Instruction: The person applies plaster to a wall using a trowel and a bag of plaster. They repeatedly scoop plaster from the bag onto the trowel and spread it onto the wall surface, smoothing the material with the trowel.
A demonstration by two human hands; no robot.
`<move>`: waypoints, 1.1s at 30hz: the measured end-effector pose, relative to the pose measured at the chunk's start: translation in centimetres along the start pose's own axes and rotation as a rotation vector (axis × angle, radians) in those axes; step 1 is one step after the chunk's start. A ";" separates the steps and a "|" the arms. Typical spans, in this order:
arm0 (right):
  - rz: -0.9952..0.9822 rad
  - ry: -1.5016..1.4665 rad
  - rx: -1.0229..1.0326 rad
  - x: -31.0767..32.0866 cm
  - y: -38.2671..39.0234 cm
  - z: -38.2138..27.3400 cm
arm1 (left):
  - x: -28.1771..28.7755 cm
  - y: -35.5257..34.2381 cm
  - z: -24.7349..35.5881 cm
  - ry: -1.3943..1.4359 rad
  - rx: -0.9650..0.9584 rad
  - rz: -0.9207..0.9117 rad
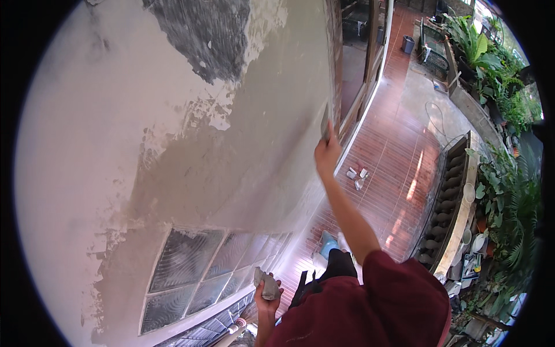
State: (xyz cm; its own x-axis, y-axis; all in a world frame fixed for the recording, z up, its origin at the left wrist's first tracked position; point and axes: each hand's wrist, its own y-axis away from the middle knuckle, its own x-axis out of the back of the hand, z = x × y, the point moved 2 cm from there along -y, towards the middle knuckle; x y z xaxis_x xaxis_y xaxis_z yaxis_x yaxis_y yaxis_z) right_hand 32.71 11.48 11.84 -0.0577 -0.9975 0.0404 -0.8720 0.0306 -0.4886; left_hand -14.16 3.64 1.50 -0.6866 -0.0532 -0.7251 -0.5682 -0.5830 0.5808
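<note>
My right hand (326,147) grips a flat tool (325,118), probably a scraper or trowel, held at the vertical edge of the plastered wall (277,110) beside a door frame (361,92). My left hand (267,295), low at the centre, holds an irregular grey lump (265,282), possibly putty, near a window with textured panes (185,260). The wall shows patchy grey and white coats, with a dark rough area at the top.
Below are a red tiled floor (387,173) with small white pieces (357,176) and a blue bag (328,246). On the right stand a baluster railing (451,196), plants (503,191), a dark bucket (407,44) and a loose cable (433,124).
</note>
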 end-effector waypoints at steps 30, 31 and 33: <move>-0.448 -1.091 -1.594 18.3 16.0 16.8 | -8.5 -6.2 0.2 -0.573 0.258 0.174; -0.428 -1.103 -1.583 18.4 15.9 17.1 | -9.2 -6.7 0.0 -0.576 0.269 0.193; -0.378 -1.127 -1.545 18.5 16.0 17.9 | -10.8 -7.2 -0.4 -0.605 0.272 0.235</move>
State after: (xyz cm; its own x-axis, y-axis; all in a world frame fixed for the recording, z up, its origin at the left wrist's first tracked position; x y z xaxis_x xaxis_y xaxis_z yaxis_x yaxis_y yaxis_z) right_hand 26.42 -7.64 -10.83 -0.0550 -0.5235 -0.8503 -0.4067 -0.7660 0.4979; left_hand -2.50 8.09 4.99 -0.8920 0.3532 -0.2822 -0.4133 -0.3839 0.8257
